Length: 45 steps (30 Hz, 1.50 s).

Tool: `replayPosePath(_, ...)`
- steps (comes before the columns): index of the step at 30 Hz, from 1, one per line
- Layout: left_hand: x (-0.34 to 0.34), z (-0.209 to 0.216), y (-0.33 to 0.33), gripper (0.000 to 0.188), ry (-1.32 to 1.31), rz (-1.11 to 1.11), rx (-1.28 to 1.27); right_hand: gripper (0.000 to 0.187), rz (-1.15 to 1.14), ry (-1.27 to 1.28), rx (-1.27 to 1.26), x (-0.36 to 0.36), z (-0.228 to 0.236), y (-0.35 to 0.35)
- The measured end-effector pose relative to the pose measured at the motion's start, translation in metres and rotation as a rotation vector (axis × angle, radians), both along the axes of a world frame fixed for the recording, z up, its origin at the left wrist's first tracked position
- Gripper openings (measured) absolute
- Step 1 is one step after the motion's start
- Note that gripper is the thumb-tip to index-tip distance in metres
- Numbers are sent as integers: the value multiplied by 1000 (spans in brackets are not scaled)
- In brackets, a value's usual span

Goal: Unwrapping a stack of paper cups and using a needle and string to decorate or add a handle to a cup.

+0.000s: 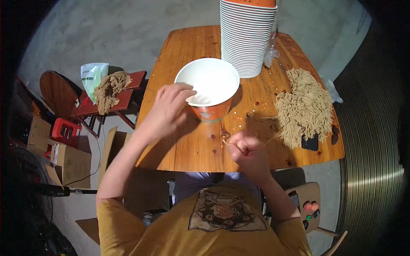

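A round paper bucket (pixel 213 79), white inside and orange outside, stands on the wooden table in front of me. My left hand (pixel 171 100) is at its near left rim, fingers apart and bent over the edge, apparently holding nothing. Right of the bucket, my right hand (pixel 250 151) is closed in a pinch on a strand of tan yarn. A short piece of it sticks out to the left of the fingers, and a thin strand trails toward the big heap of tan yarn (pixel 307 106) on the right.
A tall stack of paper buckets (pixel 247 40) rises at the back of the wooden table (pixel 188 42). A black phone (pixel 310 143) lies partly under the yarn. Small bits are scattered mid-table. At left, a red bench (pixel 134 83) bears more yarn (pixel 112 87) and a plastic bag (pixel 92 77).
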<state>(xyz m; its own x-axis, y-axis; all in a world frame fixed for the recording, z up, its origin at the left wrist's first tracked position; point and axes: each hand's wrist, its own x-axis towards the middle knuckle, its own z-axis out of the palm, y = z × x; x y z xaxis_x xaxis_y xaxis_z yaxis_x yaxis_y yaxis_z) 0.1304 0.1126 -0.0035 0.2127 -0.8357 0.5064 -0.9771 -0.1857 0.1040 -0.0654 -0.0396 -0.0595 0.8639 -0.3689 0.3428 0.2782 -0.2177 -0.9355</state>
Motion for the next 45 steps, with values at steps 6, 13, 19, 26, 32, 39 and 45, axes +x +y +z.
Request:
replayPosePath(6,8,4,-11,27,159,-45,176,13,-342,-32,-304,13,12,1)
replayPosePath(13,-26,31,-29,31,765,-75,89,14,-371,-93,-339,31,22,-10)
replayPosePath(19,-29,34,-30,37,941,-43,88,21,-411,22,-421,51,31,-9)
replayPosePath(26,-32,28,-34,41,925,-43,143,19,-451,-61,-397,63,16,-11)
replayPosePath(32,-37,27,-37,42,784,-35,172,18,-469,-29,-423,60,18,-11)
replayPosePath(39,-52,31,-43,45,773,-23,163,18,-486,41,-419,55,16,-13)
replayPosePath(45,-53,32,-48,37,658,-33,245,19,-541,-93,-559,51,1,-19)
